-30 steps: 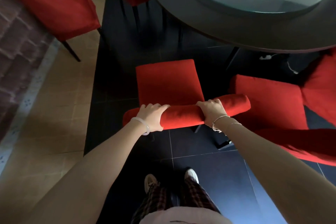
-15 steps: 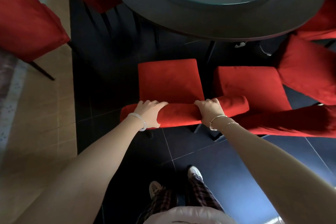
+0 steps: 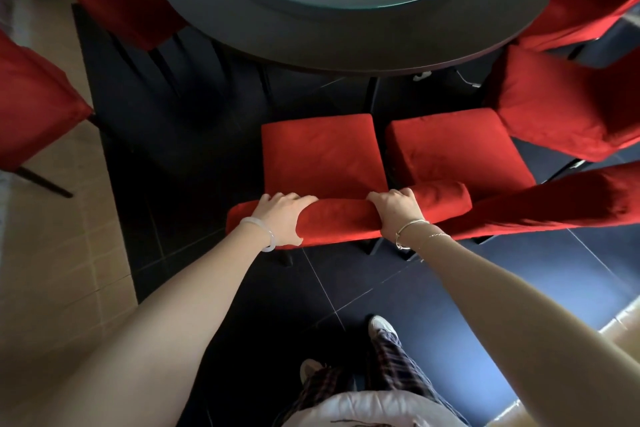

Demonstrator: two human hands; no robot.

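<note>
Both hands grip red chair (image 3: pixel 322 156) top rail w/ fingers curled over: left hand (image 3: pixel 280 218) near its left end, right hand (image 3: pixel 398 213) right of centre. Round table (image 3: pixel 346 42) beyond chair.

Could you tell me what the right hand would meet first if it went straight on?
Probably the round table; the right hand, gripping the chair backrest, points over the seat toward it.

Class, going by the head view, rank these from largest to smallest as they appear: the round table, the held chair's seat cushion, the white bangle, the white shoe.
1. round table
2. seat cushion
3. white bangle and white shoe: they look about alike, and the shoe lies farther away, so unranked.
</note>
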